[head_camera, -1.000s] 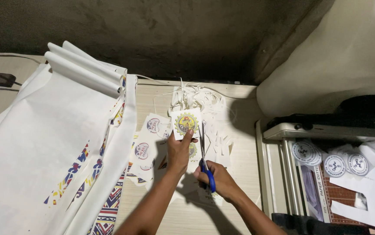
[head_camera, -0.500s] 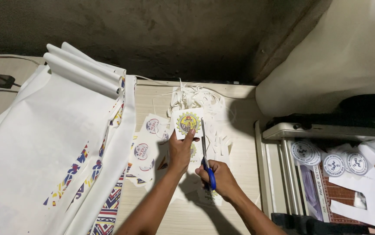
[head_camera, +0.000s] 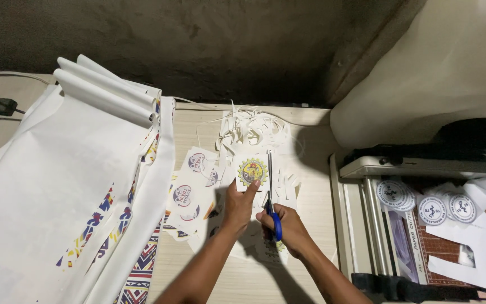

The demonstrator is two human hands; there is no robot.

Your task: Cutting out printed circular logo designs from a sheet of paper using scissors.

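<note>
the left hand [head_camera: 238,204] pinches the lower edge of a small white paper square printed with a round yellow and green emblem [head_camera: 252,171], holding it up just above the pale wooden tabletop [head_camera: 310,208], while the right hand [head_camera: 288,226] is closed through the blue handles of a pair of steel scissors [head_camera: 271,194], whose blades run up along the right edge of that square, touching it. just left of the hands lies a loose heap of white cut-out stickers with round red and blue emblems [head_camera: 189,197], overlapping one another. behind the square sits a tangle of thin white paper trimmings [head_camera: 254,126], near the dark wall. far left, long white printed sheets with rolled ends and a multicoloured patterned border [head_camera: 57,186] drape over the table edge. to the right, the tray of a grey paper cutter with a red gridded base [head_camera: 451,247] holds several round white stickers with dark blue emblems [head_camera: 431,209] and loose white paper offcuts [head_camera: 479,247]
</note>
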